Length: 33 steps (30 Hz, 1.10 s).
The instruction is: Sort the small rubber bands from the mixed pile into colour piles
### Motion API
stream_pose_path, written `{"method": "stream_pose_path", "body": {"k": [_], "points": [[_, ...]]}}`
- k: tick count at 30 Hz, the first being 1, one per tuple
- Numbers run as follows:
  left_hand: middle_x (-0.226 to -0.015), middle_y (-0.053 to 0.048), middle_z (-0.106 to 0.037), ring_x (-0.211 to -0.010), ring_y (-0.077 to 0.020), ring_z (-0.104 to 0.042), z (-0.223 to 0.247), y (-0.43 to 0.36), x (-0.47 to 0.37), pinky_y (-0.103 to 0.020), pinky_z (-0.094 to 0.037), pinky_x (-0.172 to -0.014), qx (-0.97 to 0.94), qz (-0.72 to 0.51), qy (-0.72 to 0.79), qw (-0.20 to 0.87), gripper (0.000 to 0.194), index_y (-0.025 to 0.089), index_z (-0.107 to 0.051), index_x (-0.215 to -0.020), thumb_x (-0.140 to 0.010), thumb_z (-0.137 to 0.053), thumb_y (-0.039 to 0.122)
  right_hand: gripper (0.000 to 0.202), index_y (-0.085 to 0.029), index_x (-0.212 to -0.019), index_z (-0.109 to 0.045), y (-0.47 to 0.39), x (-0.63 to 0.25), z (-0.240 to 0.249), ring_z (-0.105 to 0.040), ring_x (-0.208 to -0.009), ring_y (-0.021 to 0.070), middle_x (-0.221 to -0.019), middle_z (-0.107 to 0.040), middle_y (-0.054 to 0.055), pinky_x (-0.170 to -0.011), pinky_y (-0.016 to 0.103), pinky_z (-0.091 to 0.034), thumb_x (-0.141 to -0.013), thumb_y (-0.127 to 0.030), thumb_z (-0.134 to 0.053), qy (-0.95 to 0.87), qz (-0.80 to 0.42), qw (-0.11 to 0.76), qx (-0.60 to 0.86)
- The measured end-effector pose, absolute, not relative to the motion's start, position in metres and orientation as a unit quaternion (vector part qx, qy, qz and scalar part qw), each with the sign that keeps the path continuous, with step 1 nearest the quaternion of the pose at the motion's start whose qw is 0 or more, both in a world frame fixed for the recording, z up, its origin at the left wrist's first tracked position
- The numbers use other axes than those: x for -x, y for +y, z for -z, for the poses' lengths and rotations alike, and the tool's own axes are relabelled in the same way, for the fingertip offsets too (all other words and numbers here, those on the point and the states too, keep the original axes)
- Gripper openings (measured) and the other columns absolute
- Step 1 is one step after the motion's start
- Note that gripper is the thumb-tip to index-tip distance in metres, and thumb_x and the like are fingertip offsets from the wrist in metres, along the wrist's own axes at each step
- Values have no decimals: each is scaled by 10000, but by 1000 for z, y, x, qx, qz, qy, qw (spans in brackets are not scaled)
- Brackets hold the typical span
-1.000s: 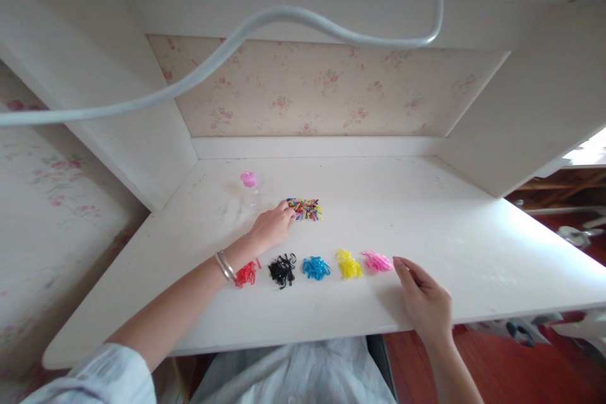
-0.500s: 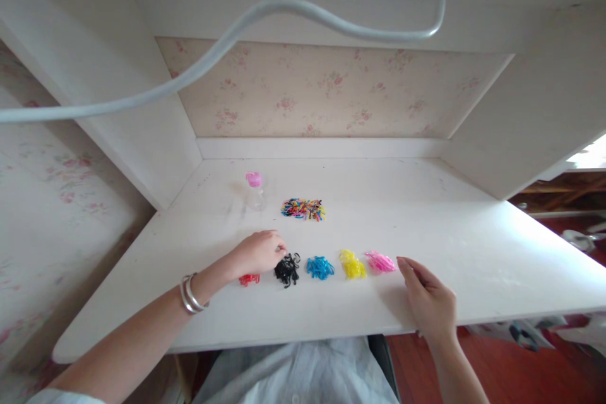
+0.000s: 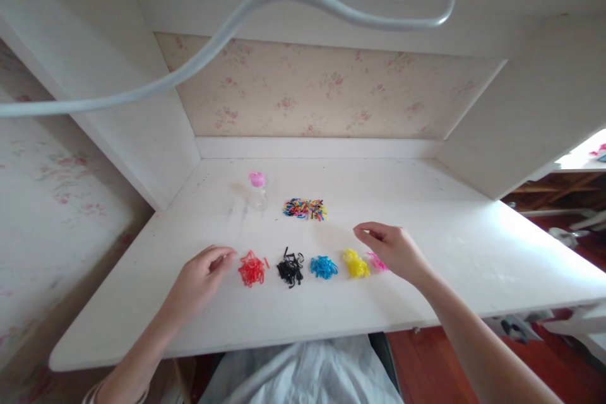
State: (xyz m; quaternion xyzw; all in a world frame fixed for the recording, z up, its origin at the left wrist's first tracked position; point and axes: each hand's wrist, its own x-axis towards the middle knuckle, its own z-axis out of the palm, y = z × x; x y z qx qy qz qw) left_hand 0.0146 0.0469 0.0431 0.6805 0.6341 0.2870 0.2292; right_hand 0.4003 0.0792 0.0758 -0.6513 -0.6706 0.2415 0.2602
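My hands are above a white desk [image 3: 402,192]; my right hand [image 3: 389,246] has fingertips together; my left hand [image 3: 199,273] curls loosely, tips touching or not I cannot tell; beyond it, a pink-topped bottle [image 3: 258,194]; between and beyond my hands, mixed bands [image 3: 305,209]; rightward from my left, red pile [image 3: 252,269], black pile [image 3: 290,268], blue pile [image 3: 324,267], yellow pile [image 3: 356,264], half-hidden pink pile [image 3: 377,261].

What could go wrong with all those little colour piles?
The right grip partly hides the pink pile, so the hand might brush it and scatter pieces. The yellow pile sits close beside the pink one, so a bump could mix those colours. And the clear bottle with a pink top, standing near the mixed pile, might tip if an arm knocks it.
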Motion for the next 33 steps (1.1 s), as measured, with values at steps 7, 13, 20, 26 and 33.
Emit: {"method": "stream_pose_path", "body": {"k": [7,13,20,26,33], "points": [[-1000,-11,-697,-909,-197,-637,-8,15,31,-266,-499,-775,-563,-340,726,201,387,237,-660,-962,-806,-499,552,320,-303,-1043,-689,139,-358,-56,-624,-768,178,-853,-704,26,-666,254,-407,-827,-409,-478,-731,-113,62,670],[-1014,-28,-696,-894,-194,-641,-9,21,24,-260,-510,-759,-583,-355,700,210,383,218,-658,-967,-811,-504,532,312,-311,-1051,-679,160,-351,-35,-627,-841,204,-937,-696,47,-697,278,-410,-836,-396,-468,-715,-92,43,691],[-1002,-19,-693,-898,-185,-630,-9,20,22,-254,-495,-765,-591,-348,697,208,365,229,-654,-975,-822,-496,521,313,-276,-972,-688,161,-353,-31,-624,-807,204,-919,-697,64,-642,255,-369,-879,-321,-392,-731,-79,36,677],[-983,-1,-693,-893,-173,-628,-10,20,20,-239,-485,-773,-592,-350,695,210,341,238,-656,-941,-829,-490,515,303,-217,-909,-674,157,-365,-38,-610,-778,176,-869,-700,59,-643,233,-346,-886,-290,-380,-749,-100,62,652],[-981,10,-699,-890,-169,-636,-6,21,22,-226,-492,-744,-594,-340,700,205,343,244,-662,-943,-822,-499,521,313,-213,-863,-677,136,-390,-52,-587,-685,137,-777,-687,11,-622,211,-371,-871,-303,-378,-761,-158,98,622]]}}
